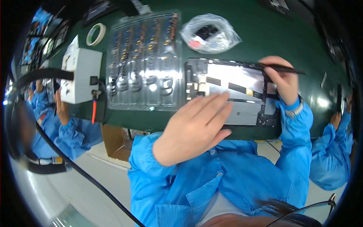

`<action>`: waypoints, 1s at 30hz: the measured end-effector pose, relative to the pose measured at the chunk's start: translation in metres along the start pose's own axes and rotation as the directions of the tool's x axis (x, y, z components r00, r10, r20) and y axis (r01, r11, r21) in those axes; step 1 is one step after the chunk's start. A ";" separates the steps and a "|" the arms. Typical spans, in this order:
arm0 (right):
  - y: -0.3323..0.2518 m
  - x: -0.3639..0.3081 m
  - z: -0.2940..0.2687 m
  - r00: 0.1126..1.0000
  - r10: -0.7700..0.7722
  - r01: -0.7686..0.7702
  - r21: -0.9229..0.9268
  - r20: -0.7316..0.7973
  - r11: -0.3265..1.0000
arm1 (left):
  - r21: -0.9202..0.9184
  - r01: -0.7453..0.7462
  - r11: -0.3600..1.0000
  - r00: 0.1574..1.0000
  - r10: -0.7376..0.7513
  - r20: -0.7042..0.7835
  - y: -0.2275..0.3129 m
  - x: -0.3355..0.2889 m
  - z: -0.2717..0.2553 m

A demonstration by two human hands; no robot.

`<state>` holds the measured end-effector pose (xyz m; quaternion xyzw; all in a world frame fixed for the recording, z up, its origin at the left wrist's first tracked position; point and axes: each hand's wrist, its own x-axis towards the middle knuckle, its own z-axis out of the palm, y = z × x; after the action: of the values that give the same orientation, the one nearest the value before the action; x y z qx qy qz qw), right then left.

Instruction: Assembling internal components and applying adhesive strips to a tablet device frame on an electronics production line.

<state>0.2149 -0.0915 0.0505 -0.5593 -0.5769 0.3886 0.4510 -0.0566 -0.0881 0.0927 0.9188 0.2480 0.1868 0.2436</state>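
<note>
An opened tablet-like device (242, 113) with a black frame and silver inner panels lies on the green table in front of me. My left hand (196, 126) is over its left side, fingers stretched out, holding nothing; whether the fingertips touch the panel I cannot tell. At the device's upper right corner, my right hand (283, 81) is closed around a slim black tool (289, 69), its end sticking out to the right. The tool's other end is partly hidden by the fingers.
A clear plastic tray (143, 104) of small flex parts lies left of the device. Beyond sits a clear bag (225, 38) of parts. Farther left are a tape roll (96, 34) and a white box (85, 75) with a black hose. Co-workers in blue sit on both sides.
</note>
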 end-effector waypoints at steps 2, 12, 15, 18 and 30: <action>-0.014 -0.016 -0.016 0.986 -0.163 0.163 0.006 -0.041 0.987 | 0.092 0.101 0.991 0.995 -0.099 -0.024 -0.008 -0.024 -0.017; -0.076 -0.078 -0.012 0.958 -0.260 0.280 0.196 -0.122 0.940 | 0.407 0.417 0.813 0.900 -0.309 -0.307 -0.195 -0.034 -0.084; -0.072 -0.087 -0.002 0.953 -0.262 0.288 0.177 -0.155 0.941 | 0.474 0.392 0.789 0.917 -0.293 -0.272 -0.204 -0.027 -0.080; -0.064 -0.095 0.004 0.959 -0.227 0.259 0.197 -0.168 0.946 | 0.510 0.382 0.771 0.922 -0.283 -0.263 -0.208 -0.025 -0.076; -0.061 -0.095 0.028 0.982 -0.184 0.184 0.304 -0.029 0.935 | 0.192 0.402 0.895 0.821 -0.260 -0.509 -0.201 -0.026 -0.066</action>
<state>0.1675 -0.1893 0.0921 -0.4265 -0.5597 0.4290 0.5664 -0.1815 0.0738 0.0318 0.8131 0.4816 0.3198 0.0675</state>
